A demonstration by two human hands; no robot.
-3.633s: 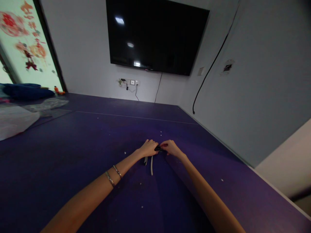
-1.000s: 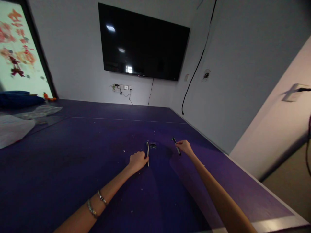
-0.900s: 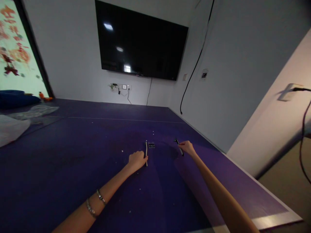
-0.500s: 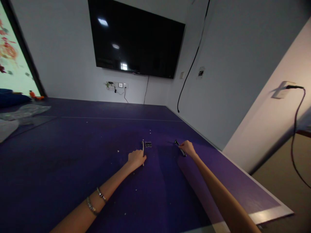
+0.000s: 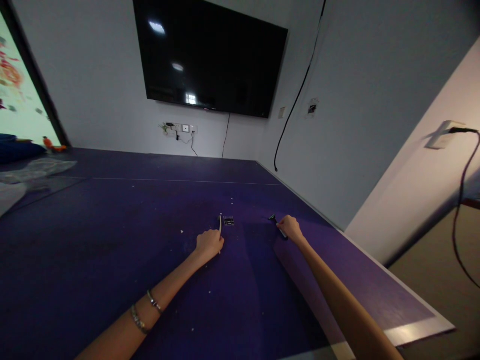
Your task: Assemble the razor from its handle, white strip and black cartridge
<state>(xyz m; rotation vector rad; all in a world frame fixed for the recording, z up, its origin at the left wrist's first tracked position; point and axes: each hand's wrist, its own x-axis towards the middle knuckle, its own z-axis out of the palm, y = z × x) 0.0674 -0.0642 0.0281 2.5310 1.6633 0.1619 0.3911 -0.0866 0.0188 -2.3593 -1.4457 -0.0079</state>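
Observation:
My left hand [image 5: 210, 243] is closed around the pale, slightly curved handle of a razor [image 5: 220, 223], whose small dark head points away from me. Just right of that head lies a small dark rectangular piece [image 5: 229, 221] with light marks, too small to make out fully. Farther right, my right hand [image 5: 291, 228] pinches the handle of a dark razor [image 5: 273, 218]. Its head points to the far left, and the handle's lower end shows below my fingers, at or close to the tabletop.
Small white bits [image 5: 182, 231] are scattered over the purple tabletop [image 5: 112, 240]. Clear plastic wrapping [image 5: 41, 171] lies at the far left, near an orange object [image 5: 52, 145]. A black cable [image 5: 290, 115] hangs at the right wall, and a TV [image 5: 213, 60] hangs beyond.
The razor in my right hand has turned slightly, so its head shows broader now. My left hand keeps its grip with little movement. The view has shifted slightly.

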